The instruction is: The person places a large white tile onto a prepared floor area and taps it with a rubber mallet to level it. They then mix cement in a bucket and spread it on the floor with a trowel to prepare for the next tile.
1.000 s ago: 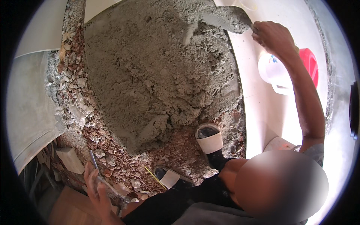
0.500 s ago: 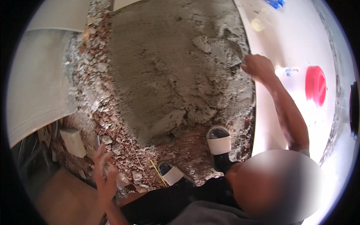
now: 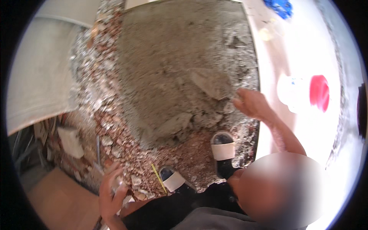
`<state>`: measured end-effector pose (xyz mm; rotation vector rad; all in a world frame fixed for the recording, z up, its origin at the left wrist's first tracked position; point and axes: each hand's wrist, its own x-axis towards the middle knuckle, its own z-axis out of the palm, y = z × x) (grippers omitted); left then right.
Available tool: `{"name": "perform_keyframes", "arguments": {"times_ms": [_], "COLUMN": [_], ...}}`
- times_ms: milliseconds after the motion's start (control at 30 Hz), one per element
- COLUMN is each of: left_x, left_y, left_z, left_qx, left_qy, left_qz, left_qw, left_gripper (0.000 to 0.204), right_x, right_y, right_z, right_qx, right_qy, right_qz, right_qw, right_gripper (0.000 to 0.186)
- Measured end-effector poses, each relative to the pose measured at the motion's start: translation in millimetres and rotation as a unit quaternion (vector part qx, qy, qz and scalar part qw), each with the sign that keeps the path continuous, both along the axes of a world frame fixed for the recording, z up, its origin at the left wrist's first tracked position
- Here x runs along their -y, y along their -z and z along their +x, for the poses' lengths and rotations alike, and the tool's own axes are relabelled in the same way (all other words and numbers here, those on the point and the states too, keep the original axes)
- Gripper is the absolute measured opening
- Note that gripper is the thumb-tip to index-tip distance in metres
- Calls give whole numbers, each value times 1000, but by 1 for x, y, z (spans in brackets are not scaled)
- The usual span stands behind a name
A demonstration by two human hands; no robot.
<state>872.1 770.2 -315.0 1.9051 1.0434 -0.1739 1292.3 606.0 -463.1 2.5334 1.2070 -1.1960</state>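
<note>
My right hand [image 3: 253, 104] is closed round the handle end of a trowel, the handle hidden by my fingers. The trowel's mortar-smeared blade [image 3: 210, 82] points away to the left and lies on the wet grey mortar bed [image 3: 161, 57]. Lumpier, uneven mortar [image 3: 174, 124] forms the near edge of the bed, beside my feet. At the lower left, my left hand [image 3: 110, 189] hovers over rubble with its fingers bent and apart, holding nothing that I can see.
Broken rubble [image 3: 105, 82] borders the mortar on the left, with large tiles [image 3: 46, 69] beyond. A white bucket with a red lid [image 3: 319, 93] stands on the pale floor at right. A blue bag [image 3: 281, 7] lies farther off. My sandals [image 3: 223, 147] are on reddish debris near a yellow strip [image 3: 159, 178].
My right hand has drawn the trowel nearer and a little to the left across the mortar. My left hand has dropped slightly lower. The view has shifted a little.
</note>
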Motion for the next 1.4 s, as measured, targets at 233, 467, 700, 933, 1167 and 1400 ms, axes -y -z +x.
{"name": "perform_keyframes", "arguments": {"times_ms": [233,467,700,933,1167,1400], "left_x": [-9,-14,-29,-122,-266,-322], "left_y": [16,28,29,126,308,384], "left_z": [8,20,61,55,14,45], "left_qx": [-23,-28,-69,-160,-165,-72], "left_qy": [-31,-46,-4,-84,-85,-177], "left_qz": [-2,-22,33,152,424,459], "left_qw": [999,998,997,972,886,868], "left_gripper": [50,52,52,57,67,74], "right_x": [18,-25,14,-67,-77,14], "right_y": [44,59,22,32,6,3], "right_z": [51,147,157,226,214,93], "right_qx": [126,292,24,-17,-34,-65], "right_qy": [-19,25,225,253,305,376], "right_qz": [31,38,61,139,15,-35], "right_qw": [991,955,972,957,952,924], "right_gripper": [42,34,43,49,39,39]}}
